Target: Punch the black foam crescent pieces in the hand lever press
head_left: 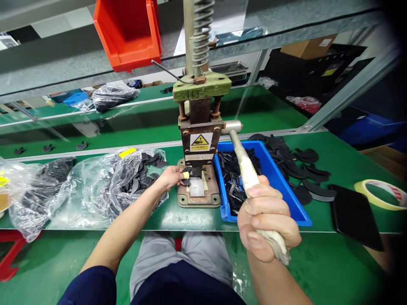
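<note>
My right hand (269, 218) is wrapped round the tape-covered lever (244, 163) of a hand press (202, 135). The lever slopes down from the press's right side toward me. At the foot of the press, my left hand (172, 177) pinches a small black curved plastic part (185, 181) by its left end. A yellow cover shows on a fingertip of that hand. The part's far end lies at the opening under the press head, above the metal base (182, 199); whether it touches the tool there I cannot tell.
Right of the press stands a blue bin (267, 165) of small black pieces. Black curved parts (305, 169), a black tablet-like slab (354, 216) and a tape roll (381, 195) lie beyond it. Clear bags (95, 182) of black parts lie left. An orange bin (130, 34) hangs above.
</note>
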Available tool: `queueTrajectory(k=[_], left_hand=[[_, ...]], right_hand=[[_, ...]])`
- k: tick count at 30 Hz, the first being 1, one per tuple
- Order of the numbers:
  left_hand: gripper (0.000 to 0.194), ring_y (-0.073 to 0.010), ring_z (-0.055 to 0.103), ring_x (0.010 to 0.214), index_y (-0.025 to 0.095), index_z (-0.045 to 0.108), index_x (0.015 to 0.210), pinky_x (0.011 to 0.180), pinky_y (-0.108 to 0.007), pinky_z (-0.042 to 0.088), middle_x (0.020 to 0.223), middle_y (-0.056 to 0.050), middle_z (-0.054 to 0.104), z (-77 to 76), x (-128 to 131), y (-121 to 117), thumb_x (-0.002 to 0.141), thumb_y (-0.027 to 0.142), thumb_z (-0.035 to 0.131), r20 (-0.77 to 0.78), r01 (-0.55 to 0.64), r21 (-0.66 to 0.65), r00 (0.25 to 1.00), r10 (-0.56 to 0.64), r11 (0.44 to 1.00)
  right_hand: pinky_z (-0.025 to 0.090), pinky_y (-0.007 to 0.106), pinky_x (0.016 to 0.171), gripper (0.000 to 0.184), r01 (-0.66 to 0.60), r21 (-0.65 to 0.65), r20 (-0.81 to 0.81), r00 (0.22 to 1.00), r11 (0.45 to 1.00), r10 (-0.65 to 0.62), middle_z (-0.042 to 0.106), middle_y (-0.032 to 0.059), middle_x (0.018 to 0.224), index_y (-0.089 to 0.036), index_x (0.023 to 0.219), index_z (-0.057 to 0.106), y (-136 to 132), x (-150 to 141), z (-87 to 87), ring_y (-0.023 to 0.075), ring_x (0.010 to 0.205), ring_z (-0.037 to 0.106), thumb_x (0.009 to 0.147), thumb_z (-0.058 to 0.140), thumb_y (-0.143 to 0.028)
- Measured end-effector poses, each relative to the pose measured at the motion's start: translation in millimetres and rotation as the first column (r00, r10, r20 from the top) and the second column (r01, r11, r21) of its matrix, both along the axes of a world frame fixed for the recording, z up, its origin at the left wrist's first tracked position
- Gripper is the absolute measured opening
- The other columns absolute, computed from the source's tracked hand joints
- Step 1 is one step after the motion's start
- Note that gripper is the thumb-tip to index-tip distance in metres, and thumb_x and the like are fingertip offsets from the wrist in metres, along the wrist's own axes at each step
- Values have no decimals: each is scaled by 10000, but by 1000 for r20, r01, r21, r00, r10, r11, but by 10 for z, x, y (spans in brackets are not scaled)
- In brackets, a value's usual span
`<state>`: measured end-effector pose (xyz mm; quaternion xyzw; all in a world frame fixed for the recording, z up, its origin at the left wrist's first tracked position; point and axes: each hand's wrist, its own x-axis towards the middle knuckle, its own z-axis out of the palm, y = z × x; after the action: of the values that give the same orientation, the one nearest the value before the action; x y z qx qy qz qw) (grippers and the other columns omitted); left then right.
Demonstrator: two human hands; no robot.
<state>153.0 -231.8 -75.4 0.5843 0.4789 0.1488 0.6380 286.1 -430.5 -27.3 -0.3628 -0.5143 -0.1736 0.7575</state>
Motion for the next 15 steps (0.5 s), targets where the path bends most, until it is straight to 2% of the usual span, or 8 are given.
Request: queueTrajectory(k=[4, 8, 12, 15], left_hand=[[346, -45, 487, 338, 124, 529, 575, 356, -131, 258, 414, 12, 559, 20, 1, -17, 782, 200, 795, -81, -9, -66, 997, 4, 998], [293, -64, 513, 336, 131, 535, 620, 355, -134, 254, 426, -5, 583, 29, 15, -47, 863, 158, 695, -176, -81, -148, 983, 54, 986], [203, -75, 548, 351, 132, 561, 720, 365, -123, 305, 434, 13, 575, 56, 40, -51, 920, 102, 574, -228, -162, -233, 968, 109, 959], [160, -93, 612, 413, 126, 577, 783, 387, -112, 359, 456, 11, 584, 62, 45, -19, 932, 84, 536, -225, -168, -288, 969, 104, 943]], right_hand=[[479, 539, 969, 201, -32, -32, 6, 999, 999, 32, 555, -27, 698, -211, 672, 508, -29, -2, 0, 184, 813, 595, 797, 613, -329], [468, 544, 970, 188, -44, -14, -28, 999, 999, 43, 561, -23, 702, -208, 690, 520, -38, -29, 15, 188, 821, 595, 805, 621, -317], [479, 548, 949, 190, -39, -35, -46, 998, 999, 38, 563, -26, 705, -211, 697, 517, -53, -34, 29, 193, 824, 597, 808, 627, -319], [489, 557, 939, 207, -52, -86, -3, 999, 995, 52, 565, -23, 723, -214, 701, 519, -89, -6, 8, 201, 841, 599, 822, 623, -346]])
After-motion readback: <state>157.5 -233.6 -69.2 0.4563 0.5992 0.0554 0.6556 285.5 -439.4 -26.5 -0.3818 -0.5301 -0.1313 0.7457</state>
